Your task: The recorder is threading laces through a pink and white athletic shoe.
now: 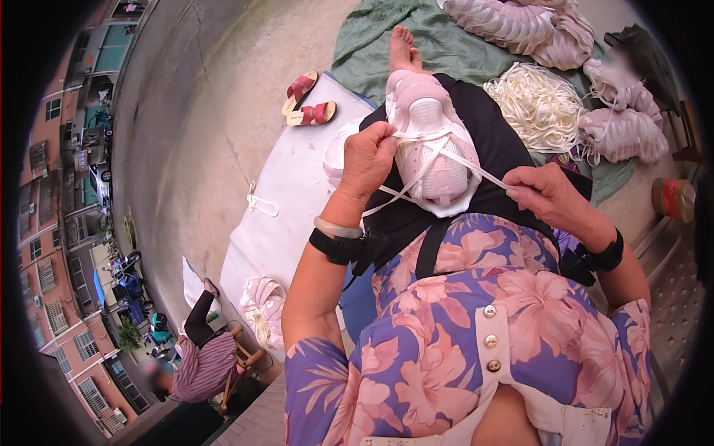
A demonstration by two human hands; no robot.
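Observation:
A pale pink and white shoe upper (444, 181) lies across my lap, at the near end of what looks like a nested row of uppers. A flat white shoelace (485, 173) crosses over its throat. My left hand (366, 160) pinches one part of the lace at the upper's left side. On the right, my right hand (549, 195) grips the other end between thumb and fingers, and that stretch runs taut. A loose lace tail hangs below my left hand. Part of another pale upper (336, 157) shows behind my left wrist.
A heap of white laces (537, 108) lies on green cloth (364, 41), right of my legs. Rolled stacks of uppers (513, 28) sit beyond. Red sandals (312, 114) rest on a white sheet (271, 238). A seated person (204, 368) is at lower left. A jar (673, 199) stands at right.

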